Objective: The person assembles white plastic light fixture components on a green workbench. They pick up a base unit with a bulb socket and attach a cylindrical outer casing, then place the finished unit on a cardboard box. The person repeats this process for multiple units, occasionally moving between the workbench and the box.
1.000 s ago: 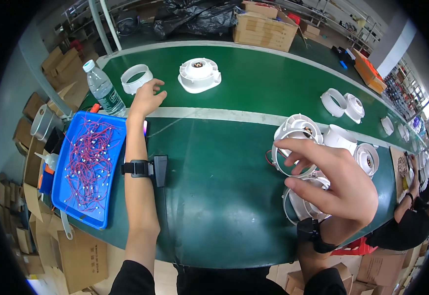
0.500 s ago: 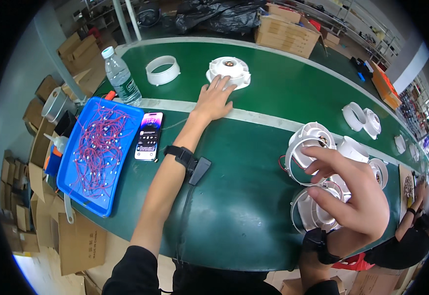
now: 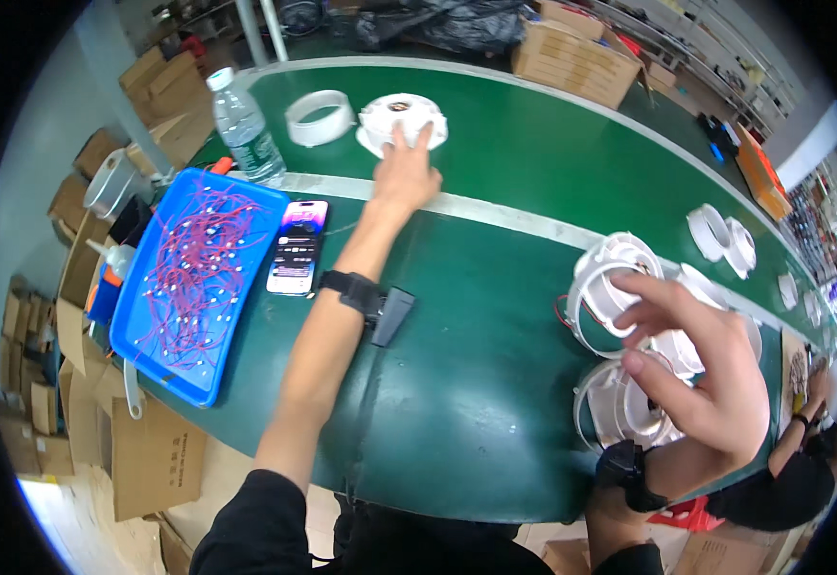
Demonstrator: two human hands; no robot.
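My left hand [image 3: 405,174] reaches across the green table, its fingers stretched out onto the near side of a white round fan housing [image 3: 376,133]. A coppery centre shows in the top of that housing. Just left of it stands a white plastic ring [image 3: 305,132]. My right hand [image 3: 715,369] hovers at the right with fingers curved and apart, holding nothing that I can see. Under and beside it are several white fan housings, among them an upper one with a ring [image 3: 583,311] and a nearer one [image 3: 619,407]. The hand partly covers them.
At the left lie a blue tray [image 3: 121,321] of red wires with white connectors, a phone [image 3: 297,249] and a water bottle [image 3: 246,134]. More white rings [image 3: 709,233] stand far right. A cardboard box [image 3: 572,62] sits at the back. Another person's arm [image 3: 797,422] shows at right.
The fan housing under my left hand has moved left, close to the white ring, and the hand has gone with it. My right hand has hardly moved. The whole view has shifted slightly.
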